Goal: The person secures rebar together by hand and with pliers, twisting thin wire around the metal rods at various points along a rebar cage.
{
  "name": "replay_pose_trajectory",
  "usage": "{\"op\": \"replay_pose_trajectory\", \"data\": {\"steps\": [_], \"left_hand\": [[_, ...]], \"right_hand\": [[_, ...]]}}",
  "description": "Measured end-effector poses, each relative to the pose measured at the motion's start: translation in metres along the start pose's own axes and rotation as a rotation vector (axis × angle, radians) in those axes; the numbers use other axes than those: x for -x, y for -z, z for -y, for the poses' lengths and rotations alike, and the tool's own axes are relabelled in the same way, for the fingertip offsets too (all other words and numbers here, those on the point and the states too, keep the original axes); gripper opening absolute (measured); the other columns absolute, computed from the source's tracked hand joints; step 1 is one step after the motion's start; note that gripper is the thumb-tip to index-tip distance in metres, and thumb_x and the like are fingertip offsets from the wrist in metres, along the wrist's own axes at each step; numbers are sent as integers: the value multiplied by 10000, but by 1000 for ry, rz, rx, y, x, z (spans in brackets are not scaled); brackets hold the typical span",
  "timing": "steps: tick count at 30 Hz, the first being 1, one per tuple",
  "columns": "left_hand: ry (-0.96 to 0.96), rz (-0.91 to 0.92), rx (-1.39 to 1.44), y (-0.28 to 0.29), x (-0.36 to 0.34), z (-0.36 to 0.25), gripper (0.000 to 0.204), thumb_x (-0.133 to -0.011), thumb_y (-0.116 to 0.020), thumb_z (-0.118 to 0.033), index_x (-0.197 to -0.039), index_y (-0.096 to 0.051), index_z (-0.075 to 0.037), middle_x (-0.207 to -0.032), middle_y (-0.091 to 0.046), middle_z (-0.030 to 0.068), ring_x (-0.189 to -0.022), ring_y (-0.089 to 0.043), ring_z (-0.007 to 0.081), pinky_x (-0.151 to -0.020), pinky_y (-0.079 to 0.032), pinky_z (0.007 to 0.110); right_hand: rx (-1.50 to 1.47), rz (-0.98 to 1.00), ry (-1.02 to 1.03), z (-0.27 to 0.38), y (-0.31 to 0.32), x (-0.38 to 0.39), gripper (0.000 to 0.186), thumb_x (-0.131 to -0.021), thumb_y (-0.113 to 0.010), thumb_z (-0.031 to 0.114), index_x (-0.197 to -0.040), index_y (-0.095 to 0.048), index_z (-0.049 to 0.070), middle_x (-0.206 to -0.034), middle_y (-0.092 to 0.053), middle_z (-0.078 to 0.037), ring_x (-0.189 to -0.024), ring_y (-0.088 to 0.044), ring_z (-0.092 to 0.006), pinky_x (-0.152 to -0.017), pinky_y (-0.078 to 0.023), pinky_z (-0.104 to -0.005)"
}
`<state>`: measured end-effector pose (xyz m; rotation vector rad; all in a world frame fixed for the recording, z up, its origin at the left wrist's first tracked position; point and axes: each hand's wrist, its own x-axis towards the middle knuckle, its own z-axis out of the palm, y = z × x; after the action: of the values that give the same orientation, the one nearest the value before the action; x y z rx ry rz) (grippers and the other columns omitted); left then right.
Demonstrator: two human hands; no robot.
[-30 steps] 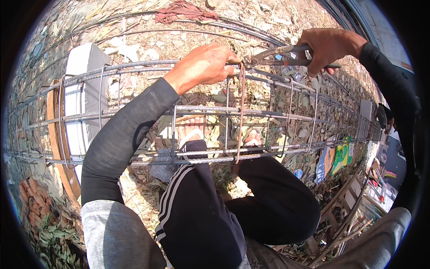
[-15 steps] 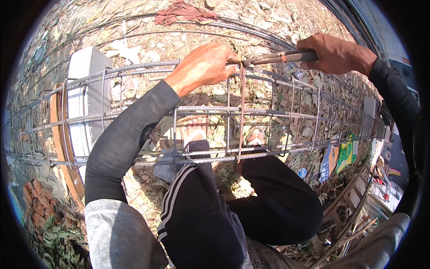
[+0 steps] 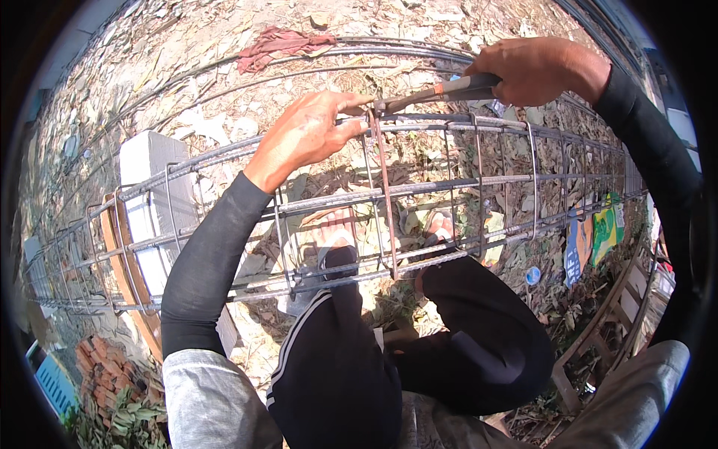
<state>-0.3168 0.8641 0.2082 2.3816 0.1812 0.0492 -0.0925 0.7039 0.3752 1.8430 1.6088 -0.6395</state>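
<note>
My left hand (image 3: 303, 135) grips the top of a steel rebar cage (image 3: 497, 179) at the upper corner of a rusty stirrup (image 3: 384, 194), with forefinger and thumb beside the joint. My right hand (image 3: 527, 71) is closed round the handles of long metal nippers (image 3: 422, 97), whose jaws meet that same corner. Whatever is between the jaws is too small to make out. Below the cage, my feet in sandals show between the bars.
The cage rests across a white block (image 3: 146, 217) beside a wooden plank (image 3: 116, 247). Leaf litter, long loose bars and a red cloth (image 3: 277, 49) lie beyond. A brick pile (image 3: 112, 367) is at lower left, a wooden frame (image 3: 613, 322) and printed sacks (image 3: 606, 232) at right.
The nippers' handles, apart a second ago, are now together in my right hand. The view has shifted, so the cage sits at a different slant, with the working corner further left in the picture.
</note>
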Motion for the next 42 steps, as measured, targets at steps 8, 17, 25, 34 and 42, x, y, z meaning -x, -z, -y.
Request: {"op": "replay_pose_trajectory", "data": {"steps": [8, 17, 25, 34, 42], "left_hand": [[-149, -101, 144, 3, -11, -17, 604, -881, -705, -229, -1452, -513, -189, -1309, -647, 129, -1071, -660, 250, -890, -524, 361], [-173, -19, 137, 5, 2, -6, 450, -899, -529, -173, -1329, -633, -87, -1343, -630, 162, -1162, -626, 271, -1009, -479, 376], [-49, 2, -66, 0, -15, -28, 469, -920, -562, -294, -1286, -642, -13, -1261, -647, 242, -1171, -640, 340, -1015, -462, 362], [-129, 197, -99, 14, -38, -29, 425, -952, -647, -255, -1302, -635, -15, -1284, -658, 190, -1171, -642, 291, -1006, -473, 370], [-375, 147, -703, 6, -36, -50, 282, -903, -574, -59, -1160, -691, -72, -938, -682, 259, -856, -675, 428, -714, -526, 490]], "right_hand": [[-204, 266, -210, 4, -2, 23, 340, -859, -624, 195, -1149, -671, 23, -832, -693, -112, -697, -660, -231, -694, -514, -427], [-912, 182, -168, 64, -100, 74, 543, -829, -593, 134, -1366, -582, 56, -820, -671, -84, -706, -600, -173, -672, -486, -374], [-1228, -390, -334, 117, -181, 246, 523, -954, -565, 210, -1468, -501, 139, -928, -652, -52, -772, -566, -145, -721, -470, -321], [-2119, -543, -1054, 288, -406, 316, 486, -997, -584, 295, -1419, -516, 63, -809, -599, -7, -704, -519, -94, -671, -438, -287], [-1201, -568, -1393, 376, -505, 178, 666, -888, -649, 374, -1424, -467, 24, -1138, -632, -329, -1071, -604, -499, -949, -472, -519]]}}
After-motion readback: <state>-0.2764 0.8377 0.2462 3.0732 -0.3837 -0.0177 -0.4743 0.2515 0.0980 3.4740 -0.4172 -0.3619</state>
